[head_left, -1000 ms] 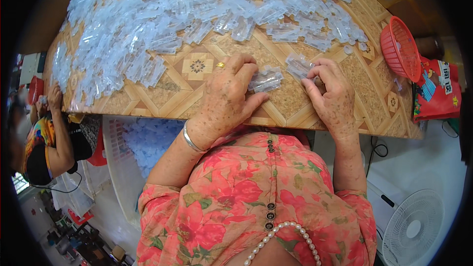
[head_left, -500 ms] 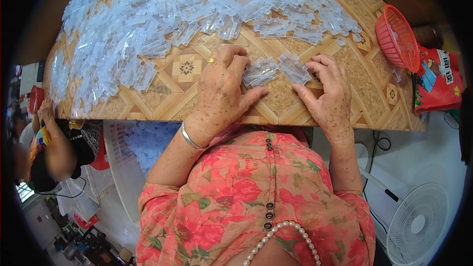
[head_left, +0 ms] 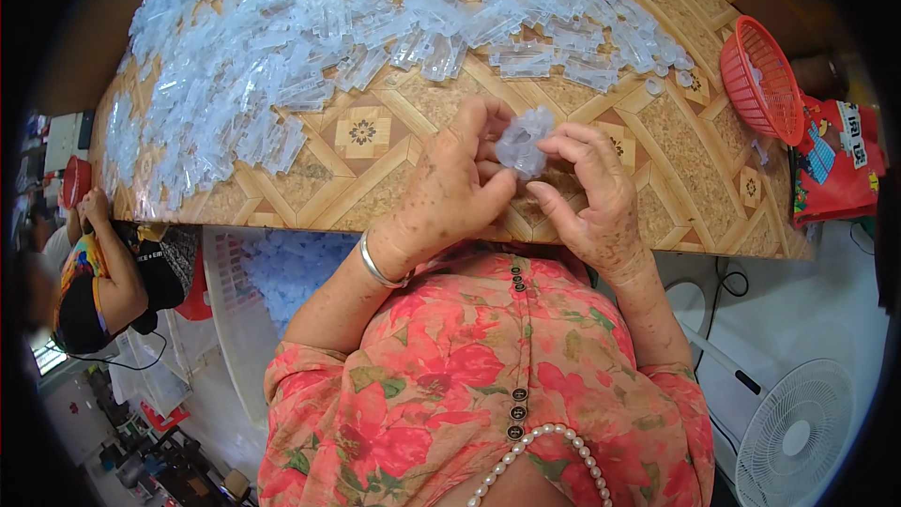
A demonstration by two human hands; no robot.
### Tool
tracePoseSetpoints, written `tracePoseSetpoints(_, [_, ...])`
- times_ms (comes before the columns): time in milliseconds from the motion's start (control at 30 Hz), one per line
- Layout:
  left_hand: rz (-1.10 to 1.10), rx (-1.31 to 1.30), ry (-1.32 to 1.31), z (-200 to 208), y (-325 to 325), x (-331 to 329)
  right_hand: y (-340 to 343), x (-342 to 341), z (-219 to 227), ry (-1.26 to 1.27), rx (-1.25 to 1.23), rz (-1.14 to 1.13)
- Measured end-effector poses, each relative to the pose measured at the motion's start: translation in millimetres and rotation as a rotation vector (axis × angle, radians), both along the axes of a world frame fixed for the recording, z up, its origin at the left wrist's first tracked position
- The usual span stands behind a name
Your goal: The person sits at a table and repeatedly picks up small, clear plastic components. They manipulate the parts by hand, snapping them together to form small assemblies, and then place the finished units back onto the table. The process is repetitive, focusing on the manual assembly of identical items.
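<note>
Over the near part of the table [head_left: 310,197], a bunch of see-through plastic pieces [head_left: 526,143] stands up between my two hands, its rounded ends showing. My left hand [head_left: 460,169] curls around the left side of the bunch, fingers behind it and thumb in front. On the other side, the bent fingertips of my right hand [head_left: 596,192] press against the bunch, with the thumb low and apart. Beyond my hands spreads a big heap of loose see-through plastic pieces [head_left: 272,56], flat and strip-like. My fingers hide the lower part of the bunch.
A red plastic basket [head_left: 762,84] stands at the table's right edge, beside a red printed bag [head_left: 835,164]. Below on the left is a white crate [head_left: 230,291] with bluish pieces [head_left: 291,268]. A white fan [head_left: 796,437] stands lower right. Another person's arm [head_left: 117,263] shows far left.
Two separate bunches lying on the table between my hands are now together as one, raised upright. My right hand has come left toward the left hand, its fingers now on the bunch.
</note>
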State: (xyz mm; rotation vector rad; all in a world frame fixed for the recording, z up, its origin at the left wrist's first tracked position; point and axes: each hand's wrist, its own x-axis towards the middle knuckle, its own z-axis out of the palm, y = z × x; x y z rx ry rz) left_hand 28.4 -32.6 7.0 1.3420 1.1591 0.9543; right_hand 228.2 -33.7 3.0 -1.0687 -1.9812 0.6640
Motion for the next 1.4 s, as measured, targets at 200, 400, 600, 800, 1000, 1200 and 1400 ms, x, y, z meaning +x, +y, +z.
tracePoseSetpoints(200, [-0.005, -0.144, -0.523, 9, 4, 2, 5, 7, 4, 0.046, 0.085, -0.021])
tracePoseSetpoints(400, [-0.057, -0.139, -0.549, 6, 7, 3, 17, 10, 12, -0.014, 0.192, -0.031])
tracePoseSetpoints(600, [-0.107, -0.218, -0.57, 9, 4, 4, 13, 9, 2, 0.117, 0.079, 0.008])
tracePoseSetpoints(800, [-0.138, -0.134, -0.599, 6, 2, 10, 8, 11, 6, 0.1, 0.086, -0.01])
tracePoseSetpoints(1000, [-0.227, -0.082, -0.59, 2, 3, 9, 9, 10, 3, 0.081, 0.077, 0.012])
tracePoseSetpoints(1200, [-0.222, -0.076, -0.568, 0, 2, 9, 4, 6, 3, 0.161, -0.064, 0.005])
tracePoseSetpoints(1400, [-0.234, -0.078, -0.522, 1, 3, 8, 2, 5, -1, 0.225, -0.197, -0.008])
